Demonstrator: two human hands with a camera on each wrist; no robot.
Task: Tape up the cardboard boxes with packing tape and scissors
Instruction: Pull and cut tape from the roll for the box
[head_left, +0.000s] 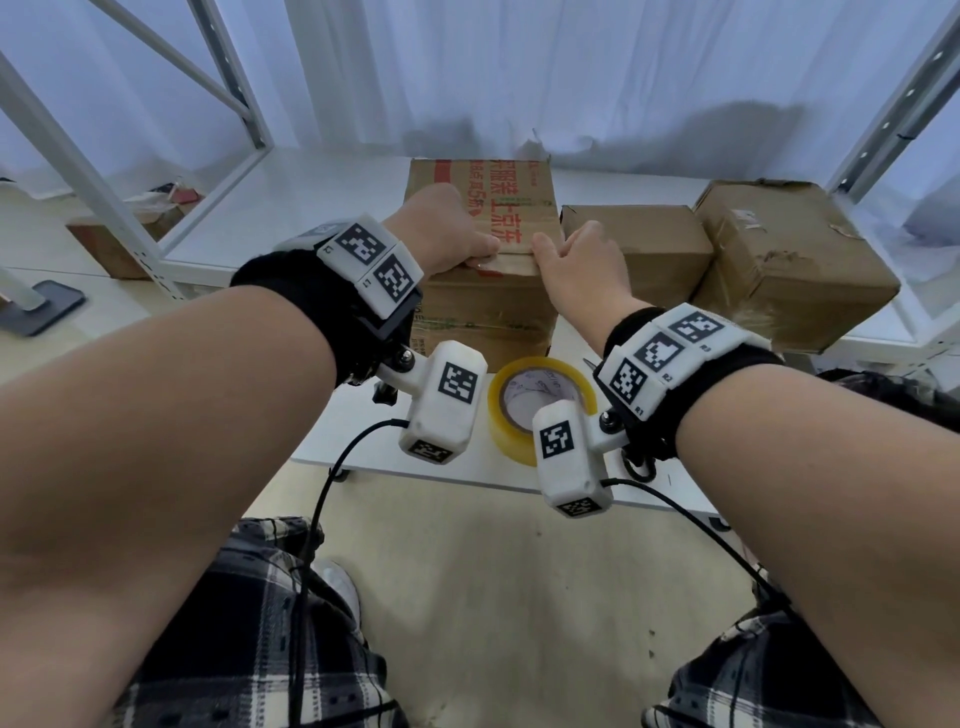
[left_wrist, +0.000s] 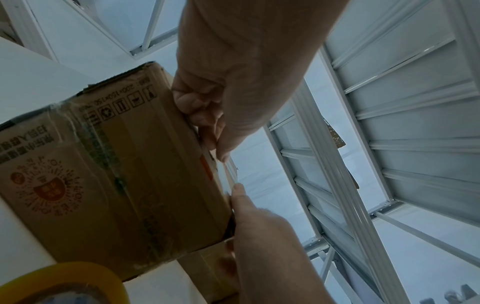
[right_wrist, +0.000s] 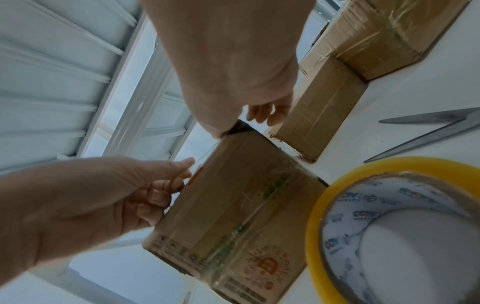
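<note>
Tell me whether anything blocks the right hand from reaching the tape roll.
Nothing visible does. The tape roll lies on the table in front of the printed box, below the right hand; the scissors lie beside it.
</note>
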